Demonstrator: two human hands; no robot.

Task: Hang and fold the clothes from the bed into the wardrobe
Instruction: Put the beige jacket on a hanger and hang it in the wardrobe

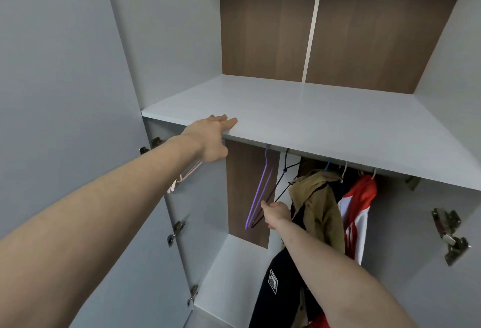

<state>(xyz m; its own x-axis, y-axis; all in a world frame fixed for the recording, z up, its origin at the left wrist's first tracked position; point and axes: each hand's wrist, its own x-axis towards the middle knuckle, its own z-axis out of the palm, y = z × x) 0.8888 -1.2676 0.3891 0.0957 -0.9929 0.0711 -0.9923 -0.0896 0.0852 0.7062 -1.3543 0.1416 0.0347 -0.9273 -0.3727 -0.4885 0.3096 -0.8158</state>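
Two bare arms reach into an open wardrobe (325, 124) with pale grey walls and a brown wood-grain back. At the left, the left hand (210, 137) rests on the front edge of the shelf (312, 116), fingers straight and close together on top; a pink hanger (182, 178) shows just below the wrist, and I cannot tell whether the hand holds it. Further right, a purple hanger (259, 197) hangs from under the shelf. Beside it, the right hand (276, 213) pinches the lower part of a thin black hanger (282, 184) between thumb and curled fingers. Right of that hang a tan jacket (320, 208) and a red-and-white garment (359, 213). Below the right forearm is a dark garment (276, 291) bearing a white square patch, its print too small to read.
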